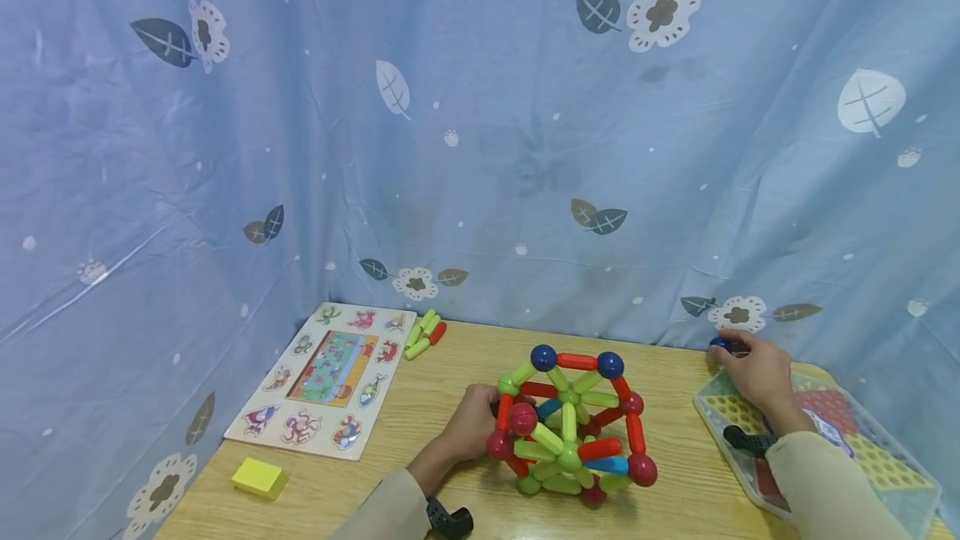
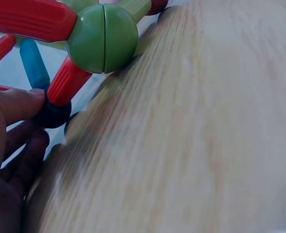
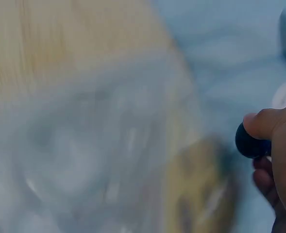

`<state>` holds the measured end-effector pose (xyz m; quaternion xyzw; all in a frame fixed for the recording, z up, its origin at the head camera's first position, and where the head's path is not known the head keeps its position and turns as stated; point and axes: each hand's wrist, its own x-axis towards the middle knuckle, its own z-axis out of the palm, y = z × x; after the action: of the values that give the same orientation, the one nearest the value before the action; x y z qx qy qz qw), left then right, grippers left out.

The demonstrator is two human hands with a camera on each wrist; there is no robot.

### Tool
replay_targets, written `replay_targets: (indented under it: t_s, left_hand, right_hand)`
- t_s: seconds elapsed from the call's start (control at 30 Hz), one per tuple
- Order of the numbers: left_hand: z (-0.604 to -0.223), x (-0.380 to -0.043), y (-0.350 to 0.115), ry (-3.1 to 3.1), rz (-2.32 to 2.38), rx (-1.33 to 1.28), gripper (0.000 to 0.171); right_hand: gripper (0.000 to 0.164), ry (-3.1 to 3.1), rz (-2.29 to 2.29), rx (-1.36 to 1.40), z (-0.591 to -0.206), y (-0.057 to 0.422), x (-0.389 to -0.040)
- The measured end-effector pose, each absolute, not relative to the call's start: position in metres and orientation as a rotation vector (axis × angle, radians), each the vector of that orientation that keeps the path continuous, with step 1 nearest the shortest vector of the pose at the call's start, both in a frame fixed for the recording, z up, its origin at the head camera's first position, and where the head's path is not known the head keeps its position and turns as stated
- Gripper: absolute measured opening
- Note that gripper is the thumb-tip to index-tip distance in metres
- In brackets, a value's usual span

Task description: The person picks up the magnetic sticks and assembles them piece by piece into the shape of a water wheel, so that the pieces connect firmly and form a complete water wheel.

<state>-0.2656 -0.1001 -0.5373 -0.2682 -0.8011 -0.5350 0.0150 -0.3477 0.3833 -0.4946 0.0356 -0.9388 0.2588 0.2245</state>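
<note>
A framework of coloured rods and balls (image 1: 569,455) in green, red and blue stands on the table. My left hand (image 1: 472,423) is at its left side. In the left wrist view, the thumb and fingers of that hand (image 2: 11,141) grip a dark blue ball (image 2: 53,114) joined to a red rod and a blue rod, beside a large green ball (image 2: 102,39). Far to the right, my right hand (image 1: 759,373) pinches a loose dark blue ball (image 1: 722,344) above the back of a clear plastic box. The right wrist view shows this ball (image 3: 249,141) between thumb and fingers.
Under the right forearm lies the clear plastic box (image 1: 911,486) with yellow and red dotted panels. At left are a sea-animal puzzle board (image 1: 352,432), several loose green and red rods (image 1: 420,347) and a yellow block (image 1: 258,477). A blue curtain (image 1: 510,148) hangs behind the table.
</note>
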Motion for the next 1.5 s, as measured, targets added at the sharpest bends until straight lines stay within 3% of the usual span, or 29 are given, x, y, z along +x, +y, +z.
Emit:
replay_targets:
  t_s: [0.13, 0.3, 0.43, 0.63, 0.97, 1.5]
  left_hand:
    - [-0.536, -0.264, -0.1, -2.496, -1.678, -0.825, 0.023]
    - [-0.533, -0.263, -0.1, -2.5, -1.673, -0.824, 0.023]
    - [-0.532, -0.263, -0.1, -2.517, -1.662, -0.812, 0.023]
    - [-0.535, -0.266, -0.102, -2.518, -1.673, -0.832, 0.023]
    - [-0.534, -0.265, -0.101, -2.511, -1.695, -0.838, 0.021]
    - [-0.532, -0.264, -0.1, -2.533, -1.71, -0.79, 0.021]
  right_hand:
    - [0.044, -2.513, 0.919, 0.147, -0.474, 0.363, -0.323]
    - [0.044, -2.408, 1.418, 0.25, -0.439, 0.325, -0.266]
    - [0.035, -2.252, 1.857, 0.557, -0.424, 0.3, -0.227]
    - [0.042, -2.171, 2.108, 0.954, -0.427, 0.272, -0.194]
    - [0.038, -2.281, 2.113, 0.998, -0.442, 0.248, -0.185]
    - [0.037, -2.16, 2.107, 1.072, -0.453, 0.262, -0.199]
